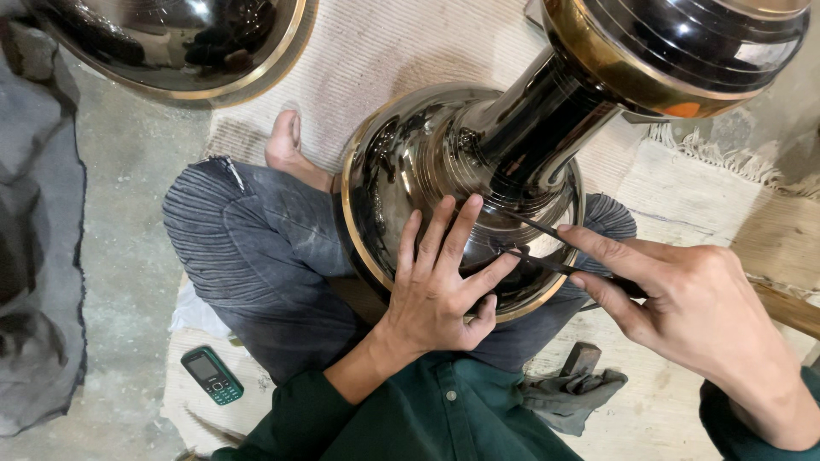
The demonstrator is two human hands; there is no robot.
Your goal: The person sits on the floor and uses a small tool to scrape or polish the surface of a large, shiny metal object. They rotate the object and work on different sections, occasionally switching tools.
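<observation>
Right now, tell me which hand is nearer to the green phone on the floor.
Left. The left hand lies flat on the dark metal vessel, up and right of the phone. The right hand, gripping a thin tool, is much farther right.

There is one view, from a camera on the person's head, facing almost straight down and close in. The person's lap and green shirt (427,418) fill the bottom centre of the frame. The dark metal vessel (444,171) sits at centre, its neck rising toward the lens to the upper right. The left hand (440,286) is at lower centre, the right hand (683,303) at lower right. The floor (128,171) runs down the left side.
</observation>
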